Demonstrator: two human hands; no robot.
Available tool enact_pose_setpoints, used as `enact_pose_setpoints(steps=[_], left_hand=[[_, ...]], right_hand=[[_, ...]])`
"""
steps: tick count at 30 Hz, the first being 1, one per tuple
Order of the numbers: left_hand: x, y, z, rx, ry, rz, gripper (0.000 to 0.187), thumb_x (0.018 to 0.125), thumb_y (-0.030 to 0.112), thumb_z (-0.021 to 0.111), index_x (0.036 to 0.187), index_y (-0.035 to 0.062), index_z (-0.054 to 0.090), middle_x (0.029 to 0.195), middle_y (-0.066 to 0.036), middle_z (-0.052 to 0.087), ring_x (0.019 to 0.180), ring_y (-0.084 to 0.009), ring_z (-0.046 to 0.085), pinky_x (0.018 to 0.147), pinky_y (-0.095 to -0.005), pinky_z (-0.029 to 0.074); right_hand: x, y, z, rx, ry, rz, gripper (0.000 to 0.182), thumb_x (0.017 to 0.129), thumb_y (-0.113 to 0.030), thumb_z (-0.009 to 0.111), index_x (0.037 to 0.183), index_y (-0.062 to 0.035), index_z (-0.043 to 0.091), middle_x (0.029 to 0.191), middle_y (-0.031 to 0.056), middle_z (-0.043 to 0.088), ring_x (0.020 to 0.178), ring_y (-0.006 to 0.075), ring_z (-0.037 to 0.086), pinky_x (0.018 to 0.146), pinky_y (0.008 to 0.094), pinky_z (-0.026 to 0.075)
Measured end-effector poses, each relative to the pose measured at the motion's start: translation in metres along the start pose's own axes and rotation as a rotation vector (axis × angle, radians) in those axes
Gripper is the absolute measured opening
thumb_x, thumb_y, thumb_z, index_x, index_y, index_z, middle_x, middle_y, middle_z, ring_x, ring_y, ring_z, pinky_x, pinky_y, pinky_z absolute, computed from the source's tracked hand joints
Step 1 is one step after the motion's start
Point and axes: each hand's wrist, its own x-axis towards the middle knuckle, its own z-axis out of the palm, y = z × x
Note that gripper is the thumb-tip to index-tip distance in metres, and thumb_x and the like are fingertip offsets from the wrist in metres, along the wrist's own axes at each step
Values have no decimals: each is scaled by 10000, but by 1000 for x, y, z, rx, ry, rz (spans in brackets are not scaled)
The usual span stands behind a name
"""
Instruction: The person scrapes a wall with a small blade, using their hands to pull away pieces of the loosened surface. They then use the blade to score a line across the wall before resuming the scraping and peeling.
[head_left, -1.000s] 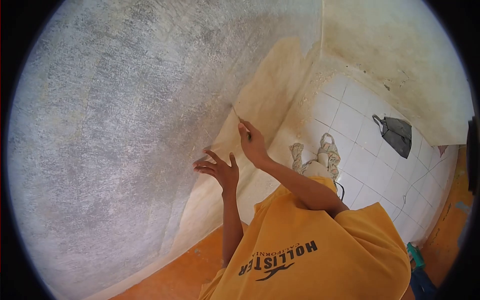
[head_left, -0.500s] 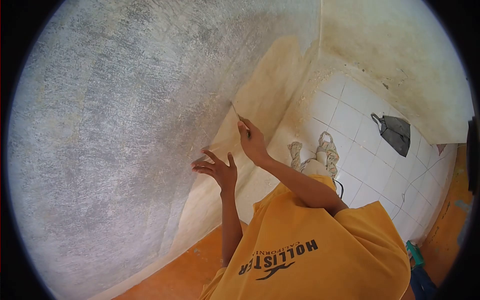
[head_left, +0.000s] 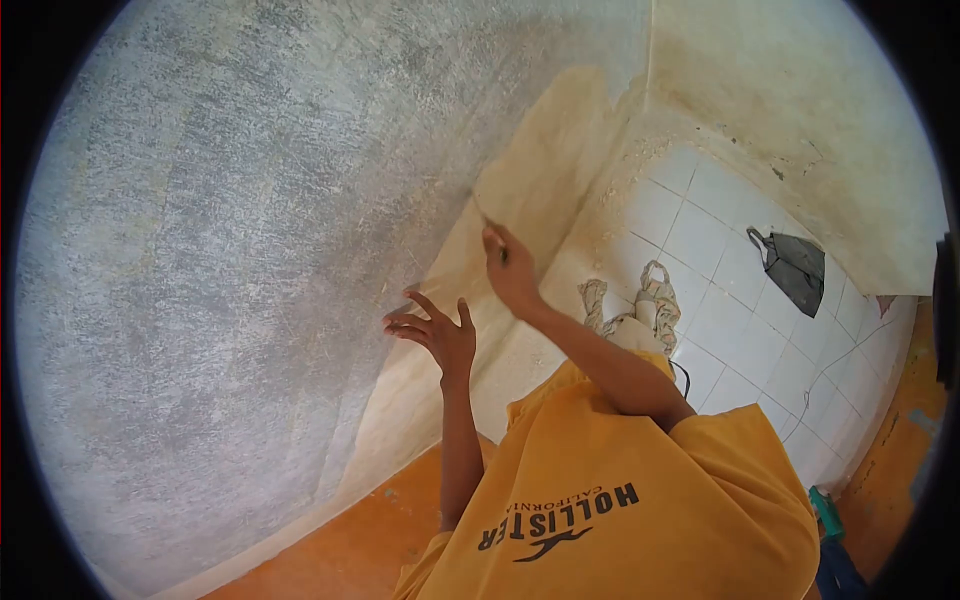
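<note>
My right hand [head_left: 512, 270] is closed around the dark handle of a thin-bladed scraper [head_left: 481, 212], its tip against the wall where grey meets beige. Motion blurs the blade slightly, and most of the handle is hidden in my fist. The grey wall [head_left: 250, 250] is rough and covered in fine scratches. Along its lower part runs a smoother beige patch [head_left: 545, 140]. To the left of the scraper, my left hand [head_left: 440, 335] has its fingers spread, with the fingertips at the wall near the same boundary. It holds nothing.
White floor tiles [head_left: 735, 290] lie to the right, with a dark bag [head_left: 795, 270] and a thin cord [head_left: 808, 395] on them. My feet in patterned coverings [head_left: 657, 305] stand near the wall's base. A stained wall [head_left: 800, 110] meets the grey one at a corner.
The right hand and scraper have shifted slightly right in view, with the view itself moving a little. My left hand stays nearly where it was.
</note>
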Motion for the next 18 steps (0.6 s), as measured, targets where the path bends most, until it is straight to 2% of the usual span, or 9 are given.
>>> enact_pose_setpoints(steps=[3, 6, 9, 12, 15, 18], left_hand=[[0, 2, 1, 41, 19, -2, 1081, 955, 524, 625, 1617, 49, -85, 1473, -514, -285, 1318, -751, -283, 1083, -810, -18], [-1, 5, -7, 23, 0, -2, 1023, 982, 524, 579, 1619, 37, -57, 1478, -533, -234, 1336, -754, -241, 1099, -797, -11], [0, 8, -6, 45, 16, -8, 1022, 983, 523, 578, 1619, 39, -57, 1480, -531, -231, 1338, -752, -240, 1099, -796, -12], [-1, 4, -5, 50, 26, 14, 1032, 979, 536, 577, 1619, 41, -64, 1478, -530, -241, 1338, -749, -246, 1098, -796, -18], [-2, 0, -3, 59, 20, 35, 1047, 972, 541, 586, 1619, 44, -70, 1482, -519, -257, 1336, -746, -258, 1099, -795, -17], [-1, 5, -6, 56, 47, 40, 1054, 968, 538, 596, 1621, 48, -70, 1485, -512, -268, 1335, -741, -270, 1101, -793, -18]], right_hand=[[10, 18, 7, 36, 108, -163, 430, 1069, -362, 524, 1367, -69, 623, 979, 207, 718, 706, 207, 611, 696, 341, 500], [18, -22, -19, -5, -53, 163, 448, 1070, -375, 515, 1366, -55, 620, 967, 204, 722, 702, 217, 614, 692, 347, 501], [3, -5, 0, 37, 49, -76, 495, 1070, -434, 510, 1350, -43, 625, 836, 115, 649, 719, 157, 567, 693, 329, 475], [24, -1, -9, 43, 40, 7, 503, 1068, -449, 511, 1353, -50, 624, 820, 104, 649, 702, 151, 561, 684, 322, 468], [22, -19, -19, 48, -52, 147, 468, 1070, -397, 509, 1370, -55, 617, 897, 201, 718, 699, 237, 629, 697, 379, 499], [3, -13, -5, 20, -16, -37, 460, 1070, -386, 510, 1371, -55, 616, 872, 192, 711, 674, 231, 612, 679, 378, 494]])
